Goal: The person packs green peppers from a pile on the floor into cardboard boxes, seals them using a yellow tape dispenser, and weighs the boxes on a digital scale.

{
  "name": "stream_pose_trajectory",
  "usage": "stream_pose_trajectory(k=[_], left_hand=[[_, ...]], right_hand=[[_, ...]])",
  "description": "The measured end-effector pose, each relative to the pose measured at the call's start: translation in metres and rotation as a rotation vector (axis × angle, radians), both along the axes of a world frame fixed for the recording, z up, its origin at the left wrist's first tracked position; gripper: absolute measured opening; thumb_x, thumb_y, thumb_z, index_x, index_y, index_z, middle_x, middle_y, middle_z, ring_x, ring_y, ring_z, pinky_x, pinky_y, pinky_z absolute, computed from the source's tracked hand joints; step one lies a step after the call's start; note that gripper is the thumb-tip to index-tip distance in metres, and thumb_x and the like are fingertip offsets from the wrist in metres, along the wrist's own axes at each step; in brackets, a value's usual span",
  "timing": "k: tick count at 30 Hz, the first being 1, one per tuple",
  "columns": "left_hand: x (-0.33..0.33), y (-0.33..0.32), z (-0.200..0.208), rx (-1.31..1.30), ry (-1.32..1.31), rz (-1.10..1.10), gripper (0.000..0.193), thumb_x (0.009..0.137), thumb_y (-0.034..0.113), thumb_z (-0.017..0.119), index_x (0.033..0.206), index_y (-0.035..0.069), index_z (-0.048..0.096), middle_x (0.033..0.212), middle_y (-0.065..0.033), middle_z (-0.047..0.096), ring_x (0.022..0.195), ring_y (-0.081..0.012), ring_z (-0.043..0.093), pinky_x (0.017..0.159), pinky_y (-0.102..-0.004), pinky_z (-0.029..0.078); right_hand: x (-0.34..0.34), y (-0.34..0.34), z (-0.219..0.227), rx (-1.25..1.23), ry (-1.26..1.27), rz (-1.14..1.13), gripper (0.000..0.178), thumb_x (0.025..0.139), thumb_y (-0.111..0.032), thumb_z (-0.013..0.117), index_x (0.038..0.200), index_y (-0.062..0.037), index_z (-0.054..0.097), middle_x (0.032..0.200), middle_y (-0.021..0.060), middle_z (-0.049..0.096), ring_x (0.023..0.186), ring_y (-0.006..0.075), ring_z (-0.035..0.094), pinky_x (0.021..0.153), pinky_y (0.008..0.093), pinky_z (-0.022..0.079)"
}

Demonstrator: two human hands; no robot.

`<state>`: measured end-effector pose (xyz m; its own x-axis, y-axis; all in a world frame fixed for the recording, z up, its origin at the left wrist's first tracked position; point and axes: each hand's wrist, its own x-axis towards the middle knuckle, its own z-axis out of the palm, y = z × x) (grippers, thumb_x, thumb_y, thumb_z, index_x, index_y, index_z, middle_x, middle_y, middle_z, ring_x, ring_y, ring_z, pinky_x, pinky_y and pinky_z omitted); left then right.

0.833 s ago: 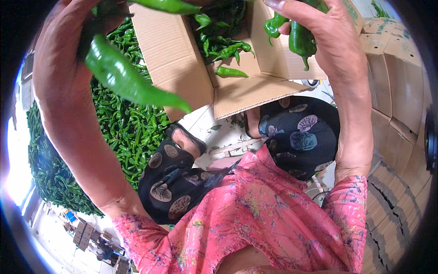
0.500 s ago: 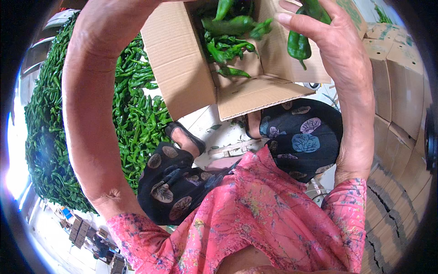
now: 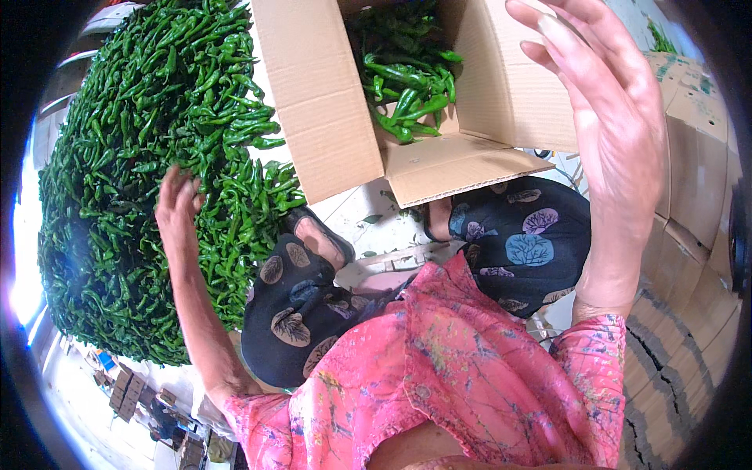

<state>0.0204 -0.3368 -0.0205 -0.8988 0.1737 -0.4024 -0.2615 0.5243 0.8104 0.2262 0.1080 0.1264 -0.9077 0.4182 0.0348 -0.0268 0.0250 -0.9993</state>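
Note:
My right hand (image 3: 607,94) is raised at the right of the cardboard box (image 3: 317,102), with its fingers apart and nothing in them. Green peppers (image 3: 411,82) lie loosely inside the box, bunched toward its far side and left wall. On the left, my left hand (image 3: 179,194) hovers at a big heap of green peppers (image 3: 133,157). Its fingers are slightly bent and apart, and no pepper shows in them. The near flap (image 3: 462,168) of the box is folded outward, toward my knees.
Stacked cardboard boxes (image 3: 697,157) stand along the right side. My legs in dark patterned trousers (image 3: 525,243) are spread on either side below the box. Bits of leaf lie on the pale floor (image 3: 376,223). Small brown boxes (image 3: 125,392) show at the lower left.
My left arm has swung from above the box down to the pepper heap. The peppers in my right hand are gone from it, and falling peppers have settled in the box.

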Motion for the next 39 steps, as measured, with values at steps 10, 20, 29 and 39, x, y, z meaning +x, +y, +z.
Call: stream_pose_trajectory(k=[10,20,29,39], left_hand=[[0.153,-0.285,-0.142,-0.637,0.09,0.085,0.118,0.069,0.021,0.093,0.16,0.004,0.02,0.157,-0.0285,0.036,0.143,-0.0384,0.038,0.118,-0.0451,0.033],[0.185,-0.252,-0.172,-0.677,0.224,-0.021,0.122,0.06,0.021,0.093,0.16,0.006,0.024,0.156,-0.0229,0.038,0.143,-0.0393,0.038,0.119,-0.0452,0.03],[0.165,-0.217,-0.187,-0.625,0.117,0.062,0.127,0.058,0.018,0.095,0.161,0.027,0.022,0.144,-0.0235,0.042,0.13,-0.0433,0.049,0.109,-0.0489,0.046],[0.163,-0.195,-0.194,-0.343,0.148,0.224,0.118,0.062,0.019,0.093,0.159,0.012,0.027,0.148,-0.0202,0.04,0.138,-0.0398,0.039,0.116,-0.0469,0.037]], right_hand=[[0.034,-0.147,-0.032,0.107,-0.282,0.616,0.021,0.084,-0.002,0.077,0.104,0.0015,0.07,0.102,0.0161,0.072,0.091,0.0289,0.071,0.083,0.0366,0.057],[-0.02,-0.265,-0.293,0.402,-0.635,0.522,0.073,0.077,-0.025,0.083,0.14,-0.0039,0.052,0.138,0.0223,0.055,0.128,0.0367,0.053,0.108,0.0449,0.043],[-0.07,-0.308,-0.387,0.857,-0.456,0.71,0.132,0.055,-0.029,0.097,0.159,-0.0043,0.02,0.144,0.0264,0.045,0.132,0.0443,0.043,0.113,0.0492,0.035],[-0.084,-0.337,-0.403,0.518,-0.553,0.728,0.127,0.054,-0.028,0.099,0.152,0.0018,0.023,0.135,0.0268,0.049,0.125,0.0383,0.052,0.107,0.0463,0.044]])
